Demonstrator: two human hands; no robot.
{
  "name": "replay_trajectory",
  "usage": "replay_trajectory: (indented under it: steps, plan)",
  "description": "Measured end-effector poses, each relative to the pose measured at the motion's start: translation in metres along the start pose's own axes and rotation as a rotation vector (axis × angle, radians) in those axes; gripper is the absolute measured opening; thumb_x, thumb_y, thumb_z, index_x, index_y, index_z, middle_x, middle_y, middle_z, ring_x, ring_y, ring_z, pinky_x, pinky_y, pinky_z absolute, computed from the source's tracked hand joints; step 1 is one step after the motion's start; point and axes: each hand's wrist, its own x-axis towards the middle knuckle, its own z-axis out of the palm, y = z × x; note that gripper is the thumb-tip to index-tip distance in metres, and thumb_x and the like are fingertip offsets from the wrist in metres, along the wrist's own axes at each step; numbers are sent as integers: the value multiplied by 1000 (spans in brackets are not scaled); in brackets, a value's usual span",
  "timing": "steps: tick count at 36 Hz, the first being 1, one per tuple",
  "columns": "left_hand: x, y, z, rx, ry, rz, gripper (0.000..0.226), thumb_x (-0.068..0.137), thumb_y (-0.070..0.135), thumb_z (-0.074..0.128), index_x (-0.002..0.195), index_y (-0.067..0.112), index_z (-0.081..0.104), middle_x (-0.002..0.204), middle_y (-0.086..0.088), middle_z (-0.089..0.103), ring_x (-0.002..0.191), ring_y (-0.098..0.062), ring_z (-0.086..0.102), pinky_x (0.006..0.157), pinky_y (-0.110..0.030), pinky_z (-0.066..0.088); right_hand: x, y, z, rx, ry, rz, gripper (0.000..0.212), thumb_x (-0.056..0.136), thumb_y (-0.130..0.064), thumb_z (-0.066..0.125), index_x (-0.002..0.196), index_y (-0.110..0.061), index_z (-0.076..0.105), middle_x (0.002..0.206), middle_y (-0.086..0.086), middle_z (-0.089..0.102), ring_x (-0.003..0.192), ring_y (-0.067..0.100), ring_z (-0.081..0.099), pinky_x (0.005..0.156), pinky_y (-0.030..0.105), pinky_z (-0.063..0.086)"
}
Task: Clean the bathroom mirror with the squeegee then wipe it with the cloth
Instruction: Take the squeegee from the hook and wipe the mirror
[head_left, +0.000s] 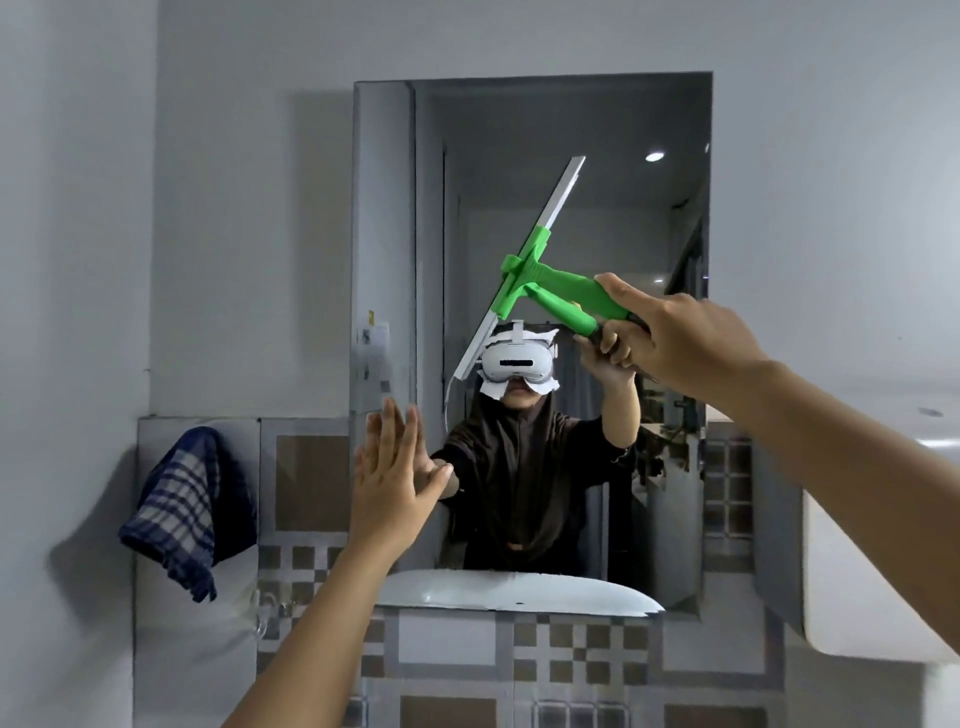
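Note:
The bathroom mirror (571, 135) hangs on the wall straight ahead. My right hand (680, 332) grips the green handle of the squeegee (550, 275). Its long blade lies tilted against the glass, running from upper right to lower left. My left hand (392, 478) is flat, with fingers spread, pressed on the mirror's lower left edge. A blue and white checked cloth (182, 509) hangs on the wall to the left of the mirror. The glass reflects me and both my arms.
A white sink's reflection (519, 592) shows at the mirror's bottom. Patterned tiles (571, 660) cover the wall below and beside the mirror. A white fixture (857, 587) juts out at the right. A small hook (265, 608) sits below the cloth.

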Motion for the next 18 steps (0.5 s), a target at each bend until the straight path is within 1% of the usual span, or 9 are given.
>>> replay_trajectory:
  steps: [3, 6, 7, 9, 11, 13, 15, 17, 18]
  plan:
    - [0, 0, 0, -1, -12, 0, 88, 89, 52, 46, 139, 38, -26, 151, 3, -31, 137, -12, -31, 116, -42, -6, -8, 16, 1, -9, -13, 25, 53, 92, -36, 43, 142, -36, 26, 86, 12, 63, 65, 31, 50, 56, 33, 40]
    - [0, 2, -2, 20, -33, -19, 86, 90, 53, 43, 138, 39, -28, 149, 5, -34, 135, -10, -34, 115, -39, -10, -19, 31, 2, -2, -12, 83, 50, 94, -35, 42, 141, -37, 26, 78, 10, 55, 63, 30, 46, 56, 33, 35]
    - [1, 2, -1, 33, -38, -23, 85, 89, 57, 39, 137, 39, -29, 150, 4, -34, 135, -11, -33, 115, -39, -9, -24, 36, 3, 10, -13, 107, 49, 94, -35, 42, 141, -37, 27, 78, 11, 55, 63, 30, 45, 57, 33, 34]
    - [3, 0, 1, 60, -31, -23, 82, 83, 67, 25, 136, 38, -31, 152, 1, -29, 139, -16, -27, 116, -41, -5, -34, 41, 3, 32, -9, 147, 49, 94, -34, 42, 141, -36, 28, 81, 15, 59, 63, 30, 45, 58, 32, 34]
    - [4, -1, 3, 70, -29, -27, 81, 79, 71, 15, 135, 38, -33, 152, 0, -28, 140, -19, -23, 116, -42, -2, -47, 41, 4, 61, -3, 189, 50, 94, -33, 44, 141, -32, 30, 78, 15, 56, 64, 32, 47, 59, 33, 35]
    - [3, -2, 3, 61, -35, -25, 82, 83, 70, 22, 134, 38, -34, 151, 2, -31, 140, -18, -25, 117, -42, -2, -60, 37, 6, 88, -4, 246, 51, 93, -34, 46, 141, -30, 30, 73, 13, 51, 67, 37, 54, 58, 34, 37]
    - [3, 0, 1, 50, -37, -20, 86, 88, 62, 35, 137, 37, -31, 149, 3, -34, 138, -18, -28, 117, -42, -3, -71, 28, 13, 124, 3, 306, 53, 92, -33, 47, 142, -28, 29, 71, 14, 52, 68, 40, 57, 57, 35, 39]
    - [3, 0, -1, 33, -43, -17, 87, 88, 58, 41, 140, 35, -25, 150, 3, -33, 139, -18, -27, 117, -43, -2, -79, 15, 20, 170, 1, 371, 56, 92, -30, 47, 144, -28, 25, 75, 18, 58, 67, 39, 56, 58, 36, 38]
    - [2, -1, -1, 25, -46, -17, 87, 88, 58, 41, 141, 34, -24, 150, 2, -32, 139, -18, -26, 117, -43, -1, -82, 7, 23, 199, 1, 406, 56, 93, -29, 47, 144, -28, 24, 76, 16, 59, 65, 36, 53, 58, 35, 38]
